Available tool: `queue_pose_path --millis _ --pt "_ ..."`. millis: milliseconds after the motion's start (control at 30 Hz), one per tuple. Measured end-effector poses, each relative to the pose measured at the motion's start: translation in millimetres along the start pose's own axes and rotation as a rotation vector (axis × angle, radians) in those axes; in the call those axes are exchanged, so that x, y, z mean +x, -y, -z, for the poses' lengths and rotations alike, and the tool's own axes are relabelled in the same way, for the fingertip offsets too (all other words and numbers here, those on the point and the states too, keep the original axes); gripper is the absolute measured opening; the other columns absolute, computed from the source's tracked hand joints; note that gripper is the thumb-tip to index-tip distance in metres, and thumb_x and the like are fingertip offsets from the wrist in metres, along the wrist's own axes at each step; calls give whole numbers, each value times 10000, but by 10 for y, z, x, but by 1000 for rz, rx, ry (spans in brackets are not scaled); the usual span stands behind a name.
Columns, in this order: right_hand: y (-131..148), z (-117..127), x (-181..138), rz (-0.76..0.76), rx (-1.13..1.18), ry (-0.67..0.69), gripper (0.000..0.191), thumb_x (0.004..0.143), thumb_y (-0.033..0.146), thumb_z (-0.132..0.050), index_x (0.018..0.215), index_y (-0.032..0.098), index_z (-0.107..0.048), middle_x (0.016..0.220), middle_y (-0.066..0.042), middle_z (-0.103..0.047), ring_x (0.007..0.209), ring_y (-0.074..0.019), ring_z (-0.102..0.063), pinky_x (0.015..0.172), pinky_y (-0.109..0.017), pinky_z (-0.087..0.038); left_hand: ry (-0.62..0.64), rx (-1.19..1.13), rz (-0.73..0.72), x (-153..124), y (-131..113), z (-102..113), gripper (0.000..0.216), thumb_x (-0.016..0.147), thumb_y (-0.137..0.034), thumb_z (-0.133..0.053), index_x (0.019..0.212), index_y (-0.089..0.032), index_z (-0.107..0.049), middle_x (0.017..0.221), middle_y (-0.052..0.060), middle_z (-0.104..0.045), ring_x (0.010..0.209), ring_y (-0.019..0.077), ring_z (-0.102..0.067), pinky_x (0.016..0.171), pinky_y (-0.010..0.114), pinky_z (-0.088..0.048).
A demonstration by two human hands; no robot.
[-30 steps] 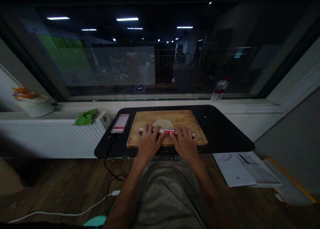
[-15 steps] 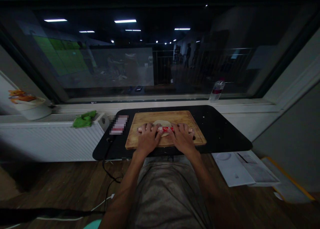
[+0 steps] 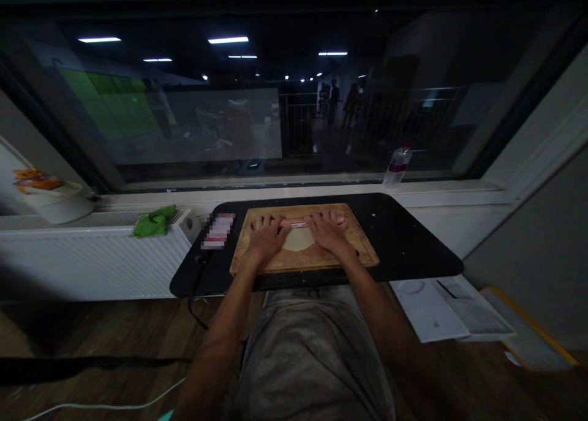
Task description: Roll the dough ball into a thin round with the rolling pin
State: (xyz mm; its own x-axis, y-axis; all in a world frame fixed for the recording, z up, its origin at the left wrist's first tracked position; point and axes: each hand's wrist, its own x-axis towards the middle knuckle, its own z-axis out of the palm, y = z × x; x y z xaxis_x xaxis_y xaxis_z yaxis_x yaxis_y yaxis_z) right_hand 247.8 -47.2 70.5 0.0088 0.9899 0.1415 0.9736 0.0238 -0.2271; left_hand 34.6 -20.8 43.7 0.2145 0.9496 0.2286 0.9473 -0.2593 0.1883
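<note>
A wooden cutting board (image 3: 321,258) lies on a black tabletop (image 3: 404,243). A pale flat piece of dough (image 3: 297,240) rests on the board between my hands. My left hand (image 3: 265,234) and my right hand (image 3: 327,230) lie flat, fingers stretched, on a red and white cylinder (image 3: 296,223) used as a roller. It sits at the far edge of the dough, near the board's back.
A blurred red and white packet (image 3: 217,231) lies left of the board. A green cloth (image 3: 154,222) sits on the white radiator, a white bowl (image 3: 55,203) further left. A plastic bottle (image 3: 397,166) stands on the sill. Papers (image 3: 448,314) and cables lie on the floor.
Both hands have pushed the cylinder away from me, from the board's near part over the dough to its far edge. My arms have stretched forward.
</note>
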Motion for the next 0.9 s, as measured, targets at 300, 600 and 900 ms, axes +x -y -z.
queue_pose_path --millis 300,600,900 --pt "-17 -121 -187 8 -64 -80 506 1260 506 -324 1557 277 -663 1573 -167 -665 1465 -367 -496 1239 -668 -380 -4 55 -25 -155 36 1 540 1232 -566 -403 1632 -290 -639 1609 175 -678 1523 401 -558 1288 654 -420" --pt "-26 -162 -610 53 -99 -132 517 1265 505 -345 1638 295 -635 1546 -176 -682 1425 -381 -522 1237 -663 -382 -64 85 -35 -566 -19 63 546 1223 -580 -428 1613 -288 -677 1539 189 -707 1451 418 -596 1228 609 -474" --pt "-79 -218 -829 75 -74 -151 558 1258 552 -381 1732 336 -579 1564 -172 -679 1469 -380 -507 1266 -668 -374 -69 83 -32 -772 -45 97 533 1211 -594 -463 1615 -321 -679 1532 166 -710 1458 405 -588 1258 611 -453"
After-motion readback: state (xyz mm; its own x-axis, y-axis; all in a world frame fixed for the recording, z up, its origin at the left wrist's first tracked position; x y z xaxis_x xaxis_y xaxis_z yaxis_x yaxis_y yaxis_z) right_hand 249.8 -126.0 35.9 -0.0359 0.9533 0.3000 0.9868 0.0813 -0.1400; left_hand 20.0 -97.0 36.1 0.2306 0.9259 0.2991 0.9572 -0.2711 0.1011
